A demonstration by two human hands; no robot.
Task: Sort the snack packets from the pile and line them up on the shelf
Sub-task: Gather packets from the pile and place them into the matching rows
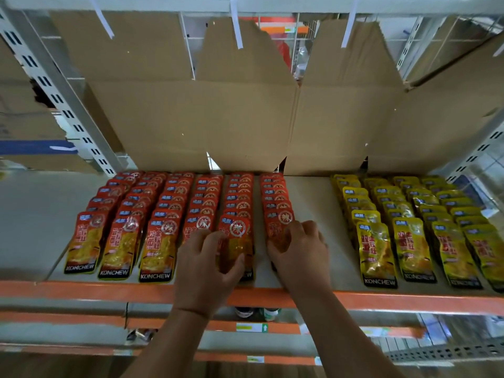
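Note:
Red snack packets (161, 241) lie in overlapping rows on the left half of the shelf board (308, 203), and yellow snack packets (409, 246) lie in rows on the right half. My left hand (204, 266) rests flat on the front packets of the fourth and fifth red rows, with its thumb across the fifth row's front packet (236, 236). My right hand (300, 249) has its fingers curled over the front packet of the sixth red row (278, 227) and holds it between thumb and fingers. No loose pile is in view.
Opened cardboard boxes (191, 118) stand behind the rows. An orange beam (81, 291) runs along the shelf's front edge, with lower shelves beneath. Perforated white uprights (54, 96) flank the bay. A bare strip of board separates the red rows from the yellow.

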